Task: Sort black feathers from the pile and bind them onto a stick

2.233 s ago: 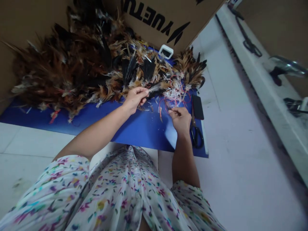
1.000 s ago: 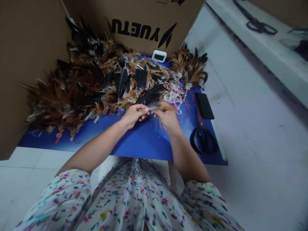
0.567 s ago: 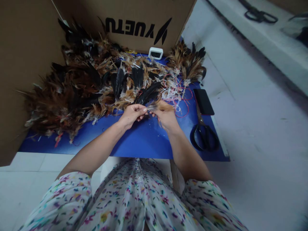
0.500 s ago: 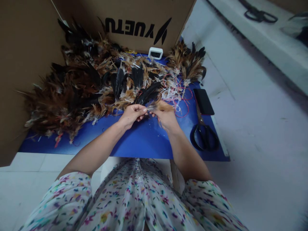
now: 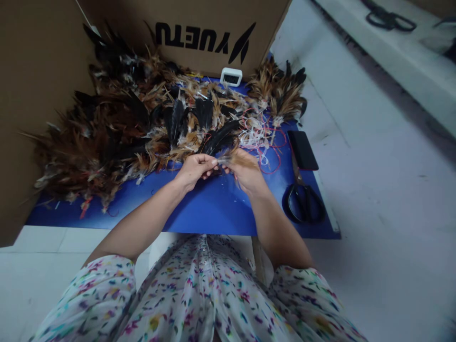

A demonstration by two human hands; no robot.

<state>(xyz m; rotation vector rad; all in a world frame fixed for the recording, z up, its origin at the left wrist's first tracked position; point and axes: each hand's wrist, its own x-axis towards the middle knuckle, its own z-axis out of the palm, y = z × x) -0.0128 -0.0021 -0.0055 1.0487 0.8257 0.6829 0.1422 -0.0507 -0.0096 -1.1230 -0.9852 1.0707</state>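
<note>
My left hand pinches the pale quill end of a small bunch of feathers, grey at the base and brown toward the tips. Close against it on the right, my right hand has its fingers closed at the same feathers; whether it also holds something thin is hidden. Just beyond the hands lie long black feathers with a bit of red thread. A tangle of white and red strings sits to the upper right of my right hand.
A large pile of brown and black feathers covers the back and left of the blue table. Black scissors and a dark phone-like slab lie at the right edge. A cardboard box and a small white display stand behind.
My right hand has come from the right to meet my left hand at the feathers. Over the last half second both hands stay in place, with only slight finger movement. The view has shifted.
</note>
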